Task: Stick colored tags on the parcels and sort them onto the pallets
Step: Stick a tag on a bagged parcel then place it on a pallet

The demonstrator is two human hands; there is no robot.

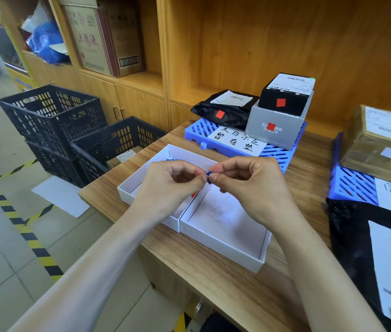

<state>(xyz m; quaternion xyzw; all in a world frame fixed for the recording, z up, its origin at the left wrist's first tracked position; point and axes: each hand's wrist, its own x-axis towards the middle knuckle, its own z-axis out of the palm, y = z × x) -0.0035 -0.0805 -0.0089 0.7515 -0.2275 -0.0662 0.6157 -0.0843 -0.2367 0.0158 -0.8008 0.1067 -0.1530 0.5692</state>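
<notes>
Both hands meet above the white trays (223, 245) on the table (225, 291). Left hand (173, 185) and right hand (249, 185) pinch one small blue tag (209, 174) between thumb and fingertips, other fingers curled. Tag sits at the meeting point of the two grips, held clear of the trays. Directly below the grip: a bit of red tag (194, 194) in the left tray. Beyond the grip: blue pallet (278, 152) carrying a black bag (225, 111), grey box (278, 128) and black box (285, 97) on top of it, each red-tagged. Right of the grip: second pallet (352, 185) with a brown parcel (378, 144); a black parcel (362, 236) lies nearer. Left of the grip: black crates (53, 121) on the floor.
</notes>
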